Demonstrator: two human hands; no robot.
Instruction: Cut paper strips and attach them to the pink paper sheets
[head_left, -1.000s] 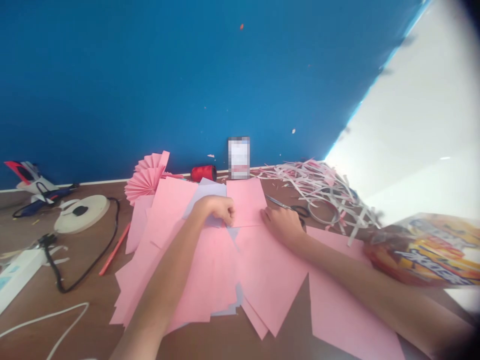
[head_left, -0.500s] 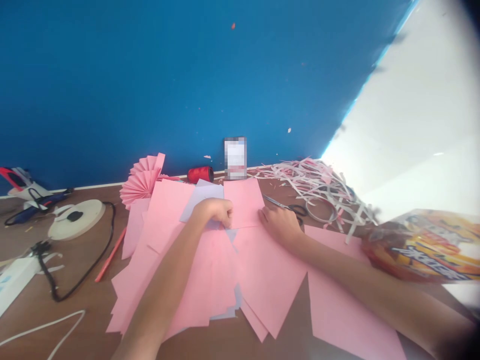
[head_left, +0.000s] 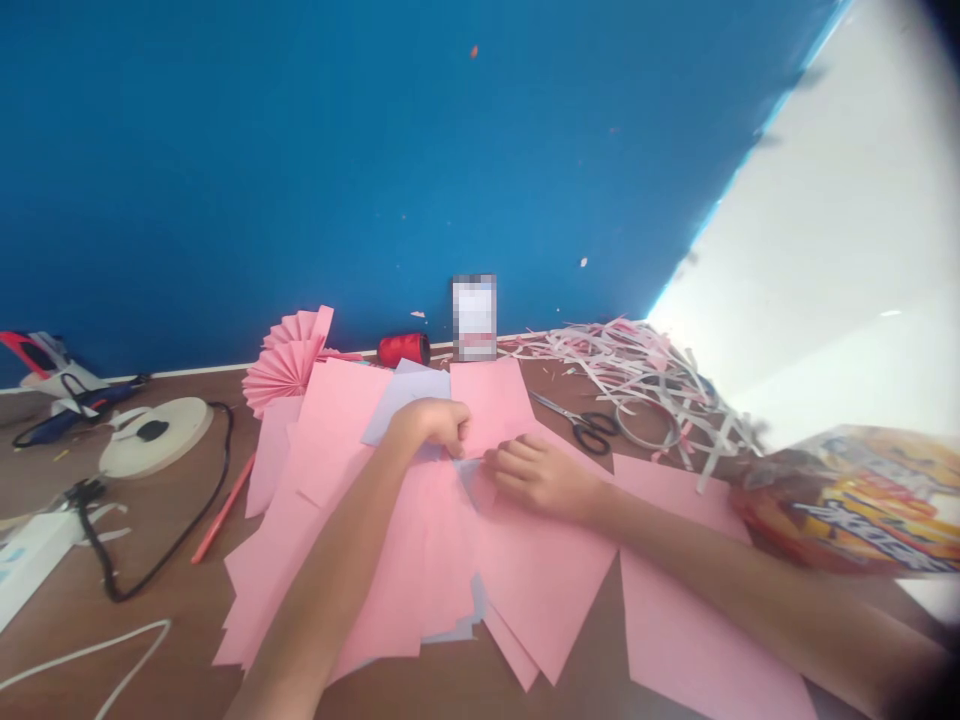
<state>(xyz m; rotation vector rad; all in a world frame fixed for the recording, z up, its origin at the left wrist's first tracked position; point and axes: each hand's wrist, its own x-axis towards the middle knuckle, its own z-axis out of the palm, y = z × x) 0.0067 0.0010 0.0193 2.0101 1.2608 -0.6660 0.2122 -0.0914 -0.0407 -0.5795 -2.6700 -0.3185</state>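
Note:
My left hand (head_left: pixel 439 425) is closed, its fingers curled down on the left edge of a pink paper sheet (head_left: pixel 491 395); the fingertips are partly hidden. Flat on pink paper to the right lies my right hand (head_left: pixel 544 478), its fingers stretched towards the left hand. Several more pink sheets (head_left: pixel 390 590) are spread in overlapping layers under both forearms. A pale lilac sheet (head_left: pixel 401 395) shows behind the left hand. Beyond the right hand rest scissors (head_left: pixel 585 425) with dark handles.
Shredded paper strips (head_left: pixel 637 365) and a tape ring (head_left: pixel 649 425) lie at the back right, near a snack bag (head_left: pixel 862 500). A pleated pink paper fan (head_left: pixel 285 370), red spool (head_left: pixel 405 349) and phone (head_left: pixel 474 320) stand by the blue wall. Left are a red pen (head_left: pixel 223 510) and a white reel (head_left: pixel 169 440).
My right hand has moved left and nearer to me across the pink paper, uncovering the scissors' handles. The left hand stays at the sheet's edge.

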